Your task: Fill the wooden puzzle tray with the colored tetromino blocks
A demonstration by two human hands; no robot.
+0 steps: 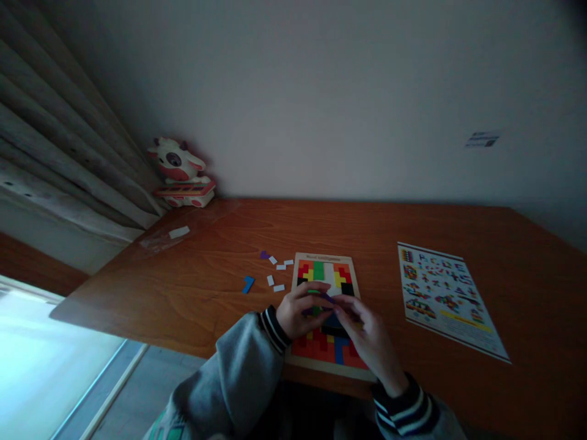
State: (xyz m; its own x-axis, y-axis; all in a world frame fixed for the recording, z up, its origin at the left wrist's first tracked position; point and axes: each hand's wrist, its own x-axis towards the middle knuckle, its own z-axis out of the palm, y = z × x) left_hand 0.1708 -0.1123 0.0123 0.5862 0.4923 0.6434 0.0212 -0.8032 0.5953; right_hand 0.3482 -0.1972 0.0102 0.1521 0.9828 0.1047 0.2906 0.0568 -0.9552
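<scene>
A wooden puzzle board filled with red, yellow, green, black, white and blue pieces lies near the table's front edge. Over its middle, my left hand and my right hand meet at the fingertips, both closed around a small purple piece. The hands hide the centre of the board. To the board's left lie several small white pieces, a blue piece and another purple piece.
A printed pattern sheet lies on the wooden table at the right. A cow-shaped toy stands at the back left by the curtain. Clear plastic with a white strip lies in front of it.
</scene>
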